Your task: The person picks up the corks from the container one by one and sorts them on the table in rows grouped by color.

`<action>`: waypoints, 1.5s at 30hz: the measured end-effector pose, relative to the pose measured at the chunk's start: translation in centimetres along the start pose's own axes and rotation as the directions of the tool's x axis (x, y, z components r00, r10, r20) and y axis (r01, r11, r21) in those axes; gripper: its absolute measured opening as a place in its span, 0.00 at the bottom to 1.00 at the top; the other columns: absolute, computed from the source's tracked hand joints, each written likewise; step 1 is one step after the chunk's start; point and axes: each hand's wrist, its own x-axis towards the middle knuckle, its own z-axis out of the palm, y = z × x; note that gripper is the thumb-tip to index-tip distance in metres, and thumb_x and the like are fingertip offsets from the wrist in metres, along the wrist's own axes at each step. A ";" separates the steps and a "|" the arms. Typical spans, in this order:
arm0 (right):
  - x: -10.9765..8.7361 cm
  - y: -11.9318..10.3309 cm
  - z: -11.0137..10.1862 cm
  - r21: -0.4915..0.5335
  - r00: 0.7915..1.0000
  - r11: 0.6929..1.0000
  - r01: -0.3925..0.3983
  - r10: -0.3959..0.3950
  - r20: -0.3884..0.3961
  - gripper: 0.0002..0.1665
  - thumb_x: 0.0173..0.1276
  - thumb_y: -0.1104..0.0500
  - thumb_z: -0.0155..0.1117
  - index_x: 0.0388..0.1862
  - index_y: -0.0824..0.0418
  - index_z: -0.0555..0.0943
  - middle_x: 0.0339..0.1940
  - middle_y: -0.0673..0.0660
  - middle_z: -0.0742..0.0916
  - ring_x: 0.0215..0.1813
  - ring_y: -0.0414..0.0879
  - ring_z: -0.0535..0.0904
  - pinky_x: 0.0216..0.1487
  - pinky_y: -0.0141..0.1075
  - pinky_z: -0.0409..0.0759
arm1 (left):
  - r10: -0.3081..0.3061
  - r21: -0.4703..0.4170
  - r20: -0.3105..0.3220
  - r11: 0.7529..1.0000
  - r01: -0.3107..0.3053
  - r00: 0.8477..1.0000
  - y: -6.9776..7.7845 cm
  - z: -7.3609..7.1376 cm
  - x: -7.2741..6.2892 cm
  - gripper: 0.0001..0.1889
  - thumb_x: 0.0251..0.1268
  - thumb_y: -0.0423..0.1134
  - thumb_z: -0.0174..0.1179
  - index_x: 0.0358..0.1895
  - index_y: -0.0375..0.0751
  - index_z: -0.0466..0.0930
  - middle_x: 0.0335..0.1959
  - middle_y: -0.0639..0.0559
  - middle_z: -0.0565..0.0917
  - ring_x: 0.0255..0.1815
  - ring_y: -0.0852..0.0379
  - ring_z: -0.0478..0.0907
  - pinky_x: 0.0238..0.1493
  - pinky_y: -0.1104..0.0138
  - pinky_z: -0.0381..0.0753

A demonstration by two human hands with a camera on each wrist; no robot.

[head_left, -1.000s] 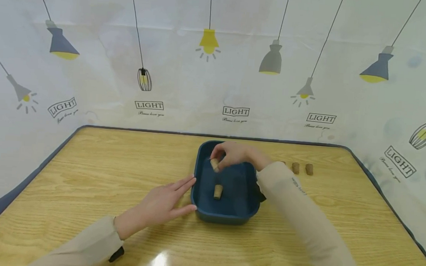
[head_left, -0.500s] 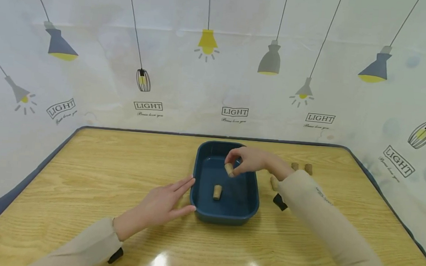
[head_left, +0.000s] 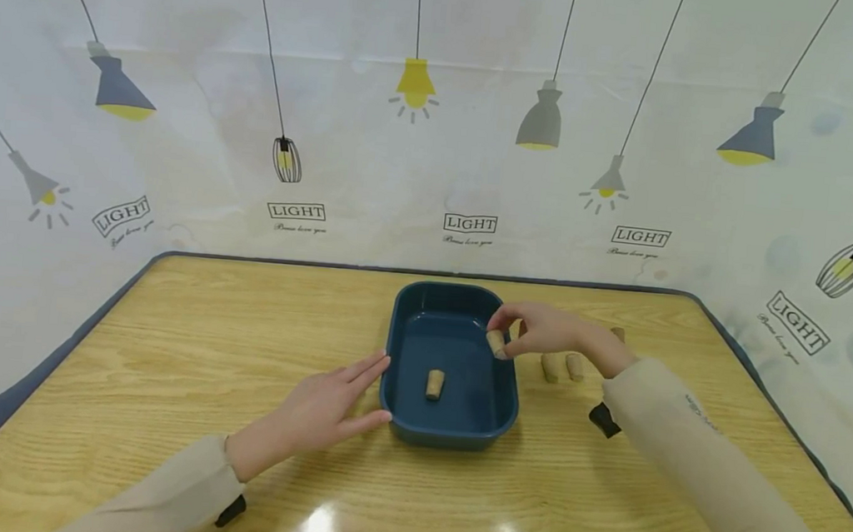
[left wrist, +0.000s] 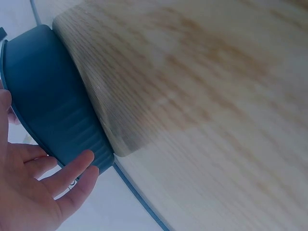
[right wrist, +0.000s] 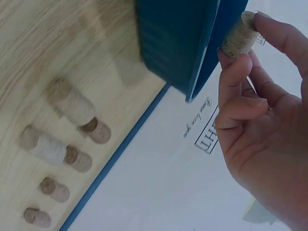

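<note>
Cork [head_left: 496,342] — pinched in right hand [head_left: 545,332], over tray [head_left: 396,364]

The left hand [head_left: 313,412] lies low in the centre-left of the head view, palm down, fingers straight and spread, sleeve running to the lower left. The right hand [head_left: 542,332], centre-right, has its fingers curled in a pinching grip, forearm angling to the lower right.

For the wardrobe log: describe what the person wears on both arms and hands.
Both arms are covered by long beige sleeves, the left sleeve and the right sleeve. Each has a small black piece at the wrist, seemingly a strap or mount. The right sleeve bears small dark lettering on the forearm, too small to read. The left hand and right hand are bare: no gloves show, and no rings can be made out.
</note>
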 end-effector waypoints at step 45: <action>-9.4 12.0 0.0 -0.031 0.957 0.987 -0.160 0.147 -0.252 0.22 0.58 0.66 0.58 0.51 0.73 0.70 0.45 0.65 0.76 0.49 0.61 0.69 0.43 0.49 0.69 | -0.004 0.014 0.012 1.000 0.004 1.000 0.1 -0.2 0.0 0.37 0.61 0.63 0.43 0.67 0.41 0.54 0.66 0.50 0.56 0.18 0.65 0.65 0.11 0.72 0.56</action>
